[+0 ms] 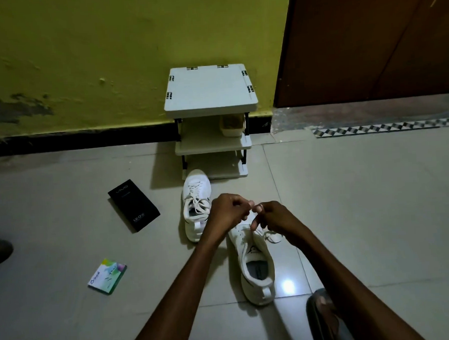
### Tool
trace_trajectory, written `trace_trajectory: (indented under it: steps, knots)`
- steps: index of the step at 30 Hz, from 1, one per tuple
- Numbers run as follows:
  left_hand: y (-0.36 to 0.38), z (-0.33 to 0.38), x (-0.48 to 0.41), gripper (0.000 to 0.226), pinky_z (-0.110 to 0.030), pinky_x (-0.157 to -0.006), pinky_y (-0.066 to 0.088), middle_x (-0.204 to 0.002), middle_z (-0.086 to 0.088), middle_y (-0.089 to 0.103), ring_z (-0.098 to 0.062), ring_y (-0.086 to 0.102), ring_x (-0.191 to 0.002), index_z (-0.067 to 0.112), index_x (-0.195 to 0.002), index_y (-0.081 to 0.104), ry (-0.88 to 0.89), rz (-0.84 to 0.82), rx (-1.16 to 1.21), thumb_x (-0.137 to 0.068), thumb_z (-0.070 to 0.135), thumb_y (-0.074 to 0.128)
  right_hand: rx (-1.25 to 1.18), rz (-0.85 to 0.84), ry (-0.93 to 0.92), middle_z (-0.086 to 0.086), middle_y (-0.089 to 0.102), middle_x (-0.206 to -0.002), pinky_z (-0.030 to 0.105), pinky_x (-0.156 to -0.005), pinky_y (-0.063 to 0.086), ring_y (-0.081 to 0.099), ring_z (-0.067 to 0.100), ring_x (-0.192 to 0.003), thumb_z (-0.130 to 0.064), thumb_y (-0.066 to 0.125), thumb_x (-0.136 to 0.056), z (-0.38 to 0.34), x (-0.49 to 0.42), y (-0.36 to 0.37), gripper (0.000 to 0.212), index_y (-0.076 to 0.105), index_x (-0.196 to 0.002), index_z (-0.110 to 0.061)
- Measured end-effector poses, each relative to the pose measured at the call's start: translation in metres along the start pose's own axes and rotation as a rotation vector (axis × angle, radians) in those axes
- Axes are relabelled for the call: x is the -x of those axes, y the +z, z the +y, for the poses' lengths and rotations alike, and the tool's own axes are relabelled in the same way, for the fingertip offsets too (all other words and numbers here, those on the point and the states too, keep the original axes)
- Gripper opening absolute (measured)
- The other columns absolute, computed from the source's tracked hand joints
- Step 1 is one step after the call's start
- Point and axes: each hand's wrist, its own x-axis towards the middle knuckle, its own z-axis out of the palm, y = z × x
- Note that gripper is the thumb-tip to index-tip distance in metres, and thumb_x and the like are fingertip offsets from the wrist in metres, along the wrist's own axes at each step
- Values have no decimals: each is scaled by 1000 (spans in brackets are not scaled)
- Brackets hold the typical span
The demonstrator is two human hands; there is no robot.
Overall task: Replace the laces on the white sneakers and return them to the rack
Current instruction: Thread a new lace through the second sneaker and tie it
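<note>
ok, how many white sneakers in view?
2. The far sneaker lies on the floor before the rack; the near sneaker lies closer, to its right. Rack shelves partly hidden.

Tiled floor [350,202], sneaker [257,272] under the grip, second sneaker [196,205] just left, rack [210,92] beyond, black box [134,204] farther left, packet [107,276] left and nearer

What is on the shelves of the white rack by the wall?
On the rack, a container with something brownish in it stands at the right of the middle shelf. The top board hides the shelves' back.
</note>
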Motion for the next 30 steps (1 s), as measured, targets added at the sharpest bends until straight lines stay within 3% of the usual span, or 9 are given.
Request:
trace_trajectory:
  steps: [5, 10, 14, 18, 20, 22, 26, 28, 30]
  knots:
    - [11, -6, -2, 8, -26, -63, 53, -73, -5, 74, -9, 65, -61, 14, -81, 78, 23, 35, 111, -77, 21, 80, 267, 13, -93, 4, 75, -73, 33, -65, 50, 67, 35, -79, -6, 41, -95, -10, 3, 4, 29, 69, -93, -11]
    - [18, -12, -3, 4, -32, -67, 54, -74, -11, 74, -16, 65, -63, 17, -75, 78, -61, 86, 157, -76, 19, 81, 335, 15, -129, 4, 74, -72, 31, -67, 52, 68, 23, -73, 3, 44, -88, -13, 7, 9, 34, 62, -74, -22]
    - [20, -8, -2, 3, -28, -69, 54, -77, -7, 73, -10, 63, -65, 14, -81, 76, -36, 163, 269, -82, 11, 74, 287, 6, -141, 3, 74, -75, 30, -69, 52, 67, 14, -70, -6, 47, -95, -11, 7, 6, 18, 65, -95, -10]
    - [-10, 11, -14, 9, -34, -85, 56, -91, -9, 68, -20, 66, -88, 7, -99, 59, -104, 318, 902, -99, 11, 52, 179, -42, -162, 7, 75, -79, 31, -76, 53, 68, 16, -74, -7, 47, -94, 0, 7, -17, 23, 70, -94, -7]
    - [-35, 19, -22, 14, -38, -76, 59, -91, -13, 65, -22, 68, -84, 5, -96, 52, -102, 306, 1332, -103, 7, 40, 317, -38, -128, 9, 74, -91, 33, -82, 51, 67, 20, -89, -11, 48, -96, 14, 2, -28, 24, 72, -94, -10]
    - [-57, 22, -27, 19, -29, -59, 57, -86, -10, 62, -17, 66, -68, 7, -92, 50, -70, 294, 1502, -104, 5, 35, 700, 40, -85, 14, 62, -108, 37, -87, 47, 58, 31, -108, -25, 43, -100, 26, -2, -32, 27, 67, -106, -15]
    - [-68, 21, -28, 17, -15, -40, 30, -75, -1, 53, -3, 43, -44, 14, -90, 51, 3, 295, 1105, -100, 3, 43, 902, 142, 149, 14, 60, -117, 35, -81, 46, 60, 33, -106, -42, 39, -102, 21, -1, -39, 40, 61, -116, -11]
    - [-61, 19, -23, 7, -13, -45, 32, -71, 1, 57, -1, 43, -47, 14, -95, 59, 90, 304, 720, -98, 10, 54, 658, 154, 67, 16, 68, -104, 34, -74, 51, 66, 29, -86, -25, 54, -97, 8, -7, -41, 24, 68, -106, -8]
    - [-52, 17, -16, 7, -13, -51, 39, -71, 2, 64, 1, 49, -52, 12, -98, 66, 201, 297, 431, -94, 16, 62, 136, 126, -24, 18, 71, -86, 30, -64, 56, 66, 22, -66, -2, 56, -92, -11, -12, -37, 18, 72, -98, -2]
